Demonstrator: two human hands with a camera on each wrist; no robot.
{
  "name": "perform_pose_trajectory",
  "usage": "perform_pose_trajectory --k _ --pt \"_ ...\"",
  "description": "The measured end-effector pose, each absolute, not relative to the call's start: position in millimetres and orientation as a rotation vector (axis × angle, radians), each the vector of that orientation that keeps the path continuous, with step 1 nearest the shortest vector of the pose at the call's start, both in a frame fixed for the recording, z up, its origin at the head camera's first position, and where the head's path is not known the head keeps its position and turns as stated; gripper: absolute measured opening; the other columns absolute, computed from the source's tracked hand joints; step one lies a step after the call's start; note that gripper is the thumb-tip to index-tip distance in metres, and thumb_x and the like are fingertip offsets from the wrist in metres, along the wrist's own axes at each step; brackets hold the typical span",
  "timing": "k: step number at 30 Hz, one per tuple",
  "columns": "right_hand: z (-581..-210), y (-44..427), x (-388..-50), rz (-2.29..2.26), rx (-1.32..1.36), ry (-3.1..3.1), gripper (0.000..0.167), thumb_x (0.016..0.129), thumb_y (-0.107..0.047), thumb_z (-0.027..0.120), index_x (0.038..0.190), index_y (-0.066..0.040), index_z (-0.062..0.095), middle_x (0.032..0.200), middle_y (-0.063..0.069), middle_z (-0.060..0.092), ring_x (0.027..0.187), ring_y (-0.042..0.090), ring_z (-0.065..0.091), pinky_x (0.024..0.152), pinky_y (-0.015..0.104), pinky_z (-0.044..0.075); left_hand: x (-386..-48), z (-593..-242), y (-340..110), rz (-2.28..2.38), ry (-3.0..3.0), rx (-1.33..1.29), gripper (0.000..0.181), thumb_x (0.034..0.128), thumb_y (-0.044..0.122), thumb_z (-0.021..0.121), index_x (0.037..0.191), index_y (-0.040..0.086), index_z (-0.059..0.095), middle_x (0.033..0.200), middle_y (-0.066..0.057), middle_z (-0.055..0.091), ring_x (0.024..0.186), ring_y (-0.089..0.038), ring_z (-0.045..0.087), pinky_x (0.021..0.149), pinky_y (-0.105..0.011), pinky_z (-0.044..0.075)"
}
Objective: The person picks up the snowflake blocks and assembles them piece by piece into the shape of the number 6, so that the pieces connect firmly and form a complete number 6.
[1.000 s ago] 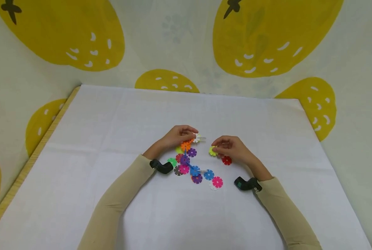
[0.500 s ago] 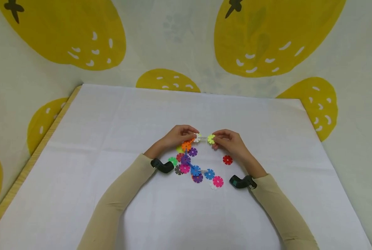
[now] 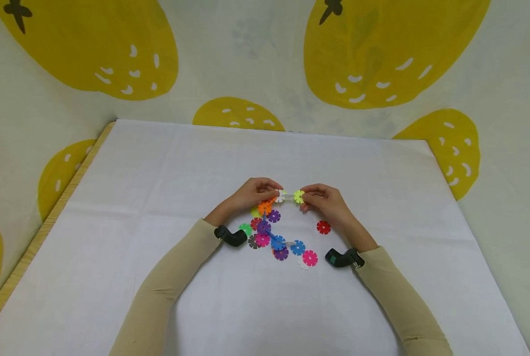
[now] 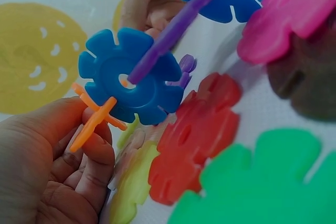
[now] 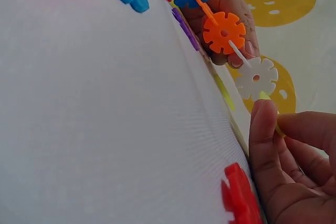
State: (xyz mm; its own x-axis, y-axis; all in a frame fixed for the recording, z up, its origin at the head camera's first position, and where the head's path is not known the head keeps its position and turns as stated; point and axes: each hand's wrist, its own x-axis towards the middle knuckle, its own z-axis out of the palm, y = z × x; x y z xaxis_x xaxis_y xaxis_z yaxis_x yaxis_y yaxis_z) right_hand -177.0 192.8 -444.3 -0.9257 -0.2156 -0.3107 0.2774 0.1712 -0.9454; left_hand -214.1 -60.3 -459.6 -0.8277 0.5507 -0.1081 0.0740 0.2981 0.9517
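My left hand (image 3: pixel 251 194) pinches the far end of a chain of interlocked plastic snowflake discs, by a white disc (image 3: pixel 279 196). Down the chain come an orange disc (image 3: pixel 265 208), a purple disc (image 3: pixel 263 227) and a blue disc (image 3: pixel 278 243). My right hand (image 3: pixel 324 200) holds a yellow-green snowflake disc (image 3: pixel 298 197) between thumb and fingers. In the right wrist view this yellow-green disc (image 5: pixel 264 96) meets the edge of a white disc (image 5: pixel 257 78); how deep it sits in a slot is hidden. The left wrist view shows an orange disc (image 4: pixel 94 116) at the left fingertips.
A lone red disc (image 3: pixel 323 227) lies below my right hand. Loose discs lie under and around the chain, among them a green disc (image 3: pixel 245 229), a purple disc (image 3: pixel 273 216) and a pink disc (image 3: pixel 310 257). White cloth (image 3: pixel 202 301) covers the table.
My right hand has moved left and away from me, from beside the red disc, bringing the yellow-green disc up to the chain's end. My left hand stays nearly still.
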Motion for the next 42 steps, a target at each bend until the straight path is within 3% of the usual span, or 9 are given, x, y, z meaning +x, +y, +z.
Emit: perform_pose_trajectory --k 13,19,24,32,38,42 --pt "-442.4 185.5 -178.6 -1.732 0.070 2.162 0.031 0.094 -0.015 0.066 0.121 0.001 0.062 0.096 0.008 0.071 0.072 0.015 0.068 0.074 0.022 0.055 -212.5 -458.4 -55.2 1.556 2.169 0.549 0.023 0.0964 0.015 0.063 0.114 0.003 0.069 0.098 -0.010 0.069 0.082 -0.017 0.062 0.076 -0.021 0.052" --pt "-443.0 189.1 -178.9 -1.732 0.083 2.157 0.036 0.096 -0.020 0.064 0.128 -0.003 0.059 0.104 0.011 0.067 0.075 0.015 0.068 0.076 0.023 0.055 -212.4 -459.3 -51.7 1.573 2.166 0.555 0.025 0.0975 0.017 0.061 0.117 0.002 0.066 0.100 -0.011 0.069 0.083 -0.017 0.062 0.076 -0.022 0.052" --pt "-441.9 193.6 -176.0 -1.769 0.007 2.118 0.038 0.098 -0.017 0.061 0.132 -0.003 0.054 0.101 0.009 0.068 0.075 0.015 0.068 0.076 0.025 0.056 -213.6 -461.2 -53.1 1.658 2.192 0.470 0.027 0.0982 0.019 0.060 0.119 0.002 0.065 0.104 -0.012 0.067 0.085 -0.016 0.063 0.075 -0.022 0.051" --pt "-438.9 208.5 -169.0 -1.571 -0.294 2.163 0.030 0.095 -0.015 0.065 0.118 0.005 0.062 0.099 0.014 0.069 0.081 0.016 0.066 0.076 0.022 0.054 -215.8 -460.8 -57.6 1.872 2.147 0.330 0.024 0.0980 0.010 0.057 0.117 -0.004 0.060 0.098 -0.013 0.065 0.076 -0.012 0.056 0.068 -0.020 0.048" --pt "-439.1 219.9 -162.5 -1.446 -0.577 2.208 0.020 0.091 -0.013 0.070 0.107 -0.001 0.068 0.091 0.009 0.068 0.075 0.018 0.061 0.067 0.022 0.052 -215.7 -457.6 -60.7 1.803 2.148 0.348 0.027 0.0989 0.011 0.050 0.120 -0.001 0.060 0.081 -0.004 0.056 0.069 -0.015 0.047 0.063 -0.022 0.041" --pt "-441.8 225.0 -158.7 -1.457 -0.757 2.170 0.014 0.088 -0.008 0.072 0.101 -0.003 0.069 0.090 0.001 0.069 0.073 0.014 0.060 0.064 0.021 0.051 -214.9 -454.9 -63.2 1.693 2.190 0.405 0.038 0.0984 0.013 0.040 0.128 0.002 0.061 0.077 -0.007 0.048 0.074 -0.019 0.044 0.070 -0.027 0.038"
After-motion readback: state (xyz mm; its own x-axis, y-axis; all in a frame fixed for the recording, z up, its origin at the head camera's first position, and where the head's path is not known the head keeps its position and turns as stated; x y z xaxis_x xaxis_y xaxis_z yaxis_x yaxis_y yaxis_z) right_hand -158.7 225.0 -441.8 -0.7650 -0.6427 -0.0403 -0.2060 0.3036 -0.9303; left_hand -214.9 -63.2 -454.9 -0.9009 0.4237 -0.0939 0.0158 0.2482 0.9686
